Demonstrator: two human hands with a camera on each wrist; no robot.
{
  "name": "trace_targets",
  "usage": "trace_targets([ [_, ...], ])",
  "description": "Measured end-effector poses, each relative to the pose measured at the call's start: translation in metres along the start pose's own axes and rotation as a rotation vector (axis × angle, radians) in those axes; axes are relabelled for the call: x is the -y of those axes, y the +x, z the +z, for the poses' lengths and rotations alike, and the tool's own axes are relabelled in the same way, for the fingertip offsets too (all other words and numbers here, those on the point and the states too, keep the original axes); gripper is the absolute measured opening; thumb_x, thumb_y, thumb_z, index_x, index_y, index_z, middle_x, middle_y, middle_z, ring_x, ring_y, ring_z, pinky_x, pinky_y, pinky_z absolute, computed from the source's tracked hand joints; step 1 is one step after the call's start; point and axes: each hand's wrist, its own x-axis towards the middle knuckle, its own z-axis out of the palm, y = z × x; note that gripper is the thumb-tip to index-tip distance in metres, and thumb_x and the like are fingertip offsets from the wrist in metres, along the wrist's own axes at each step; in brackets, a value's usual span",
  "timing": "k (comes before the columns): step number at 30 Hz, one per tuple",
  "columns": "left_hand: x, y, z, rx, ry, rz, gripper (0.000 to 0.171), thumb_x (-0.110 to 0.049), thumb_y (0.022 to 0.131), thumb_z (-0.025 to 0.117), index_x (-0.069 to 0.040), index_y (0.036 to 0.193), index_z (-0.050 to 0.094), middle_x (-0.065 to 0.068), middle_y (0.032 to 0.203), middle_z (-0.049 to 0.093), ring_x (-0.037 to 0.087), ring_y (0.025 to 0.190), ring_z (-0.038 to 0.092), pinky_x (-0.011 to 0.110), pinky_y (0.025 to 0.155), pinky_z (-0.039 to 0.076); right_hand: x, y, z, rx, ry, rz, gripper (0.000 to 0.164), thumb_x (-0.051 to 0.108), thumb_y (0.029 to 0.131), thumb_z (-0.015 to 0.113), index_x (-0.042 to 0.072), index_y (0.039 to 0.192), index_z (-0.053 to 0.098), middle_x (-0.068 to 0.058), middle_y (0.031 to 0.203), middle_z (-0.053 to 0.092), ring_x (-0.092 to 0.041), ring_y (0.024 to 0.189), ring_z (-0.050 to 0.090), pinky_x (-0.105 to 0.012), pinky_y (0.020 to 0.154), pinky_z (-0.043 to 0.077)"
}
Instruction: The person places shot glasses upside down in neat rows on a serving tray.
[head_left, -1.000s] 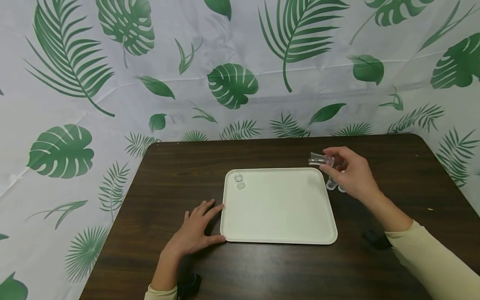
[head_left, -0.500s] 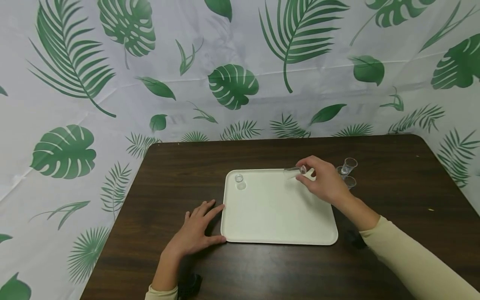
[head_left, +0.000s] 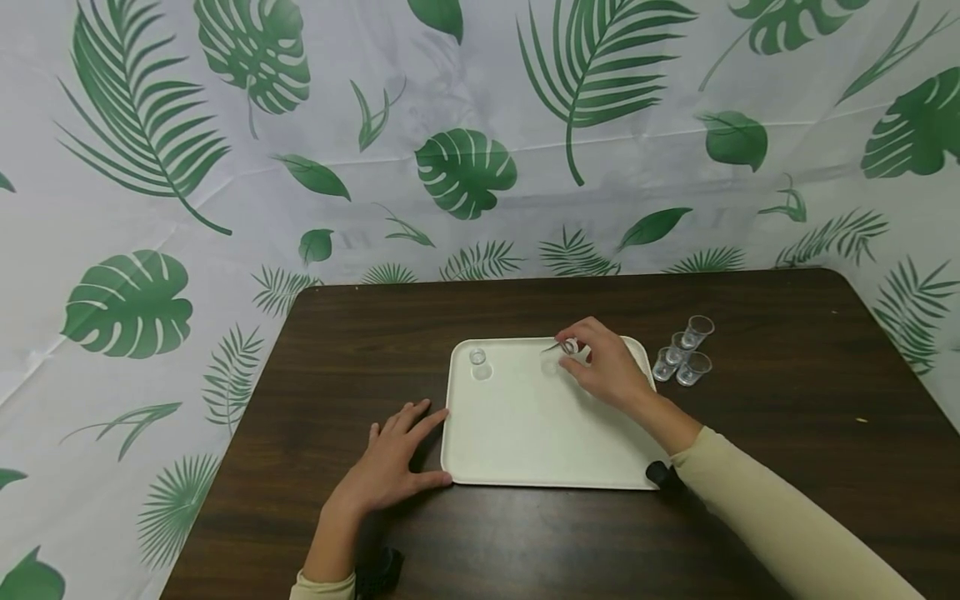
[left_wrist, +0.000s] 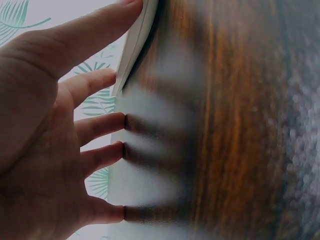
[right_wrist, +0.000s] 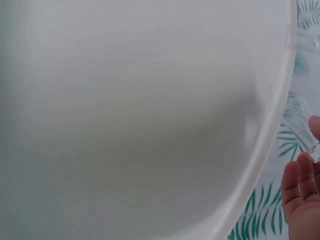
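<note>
My right hand (head_left: 603, 364) pinches a clear shot glass (head_left: 556, 346) by its base end over the back part of a white tray (head_left: 540, 433). The glass is tilted, its wide end pointing left and down. In the right wrist view only part of this glass (right_wrist: 298, 120) shows beside the fingers (right_wrist: 306, 177). Another shot glass (head_left: 478, 360) stands on the tray's back left corner, apparently upside down. Fingers spread, my left hand (head_left: 387, 465) rests on the table at the tray's front left, with thumb and index finger (left_wrist: 95, 82) touching its rim.
Several clear shot glasses (head_left: 693, 364) stand close together on the dark wooden table (head_left: 780, 375), just right of the tray's back right corner. Behind the table hangs a white cloth (head_left: 337, 225) printed with green leaves.
My right hand has carried the shot glass leftward from beside the other glasses to above the tray, turning its wide end downward. The left hand has stayed in place.
</note>
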Motion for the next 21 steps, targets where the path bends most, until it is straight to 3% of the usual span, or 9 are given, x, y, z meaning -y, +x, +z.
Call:
trace_targets([
  [14,0.001,0.000,0.000,0.014,-0.007,-0.025,0.086,-0.051,0.079,0.078,-0.028,0.152,0.038,0.010,0.159,0.027,0.039,0.146,0.017,0.078,0.102,0.009,0.019,0.014,0.036,0.071,0.025,0.060,0.033,0.008,0.082,0.078,0.011,0.114,0.070,0.002,0.102,0.063,-0.016,0.083,0.056,-0.031,0.067,0.048],
  [21,0.002,0.001,0.002,0.011,-0.002,-0.028,0.087,-0.054,0.079,0.077,-0.029,0.152,0.039,0.010,0.159,0.027,0.040,0.146,0.018,0.078,0.101,0.009,0.034,0.022,0.049,0.082,0.000,0.024,0.033,0.006,0.081,0.079,0.012,0.112,0.070,0.002,0.102,0.065,-0.017,0.085,0.058,-0.033,0.072,0.047],
])
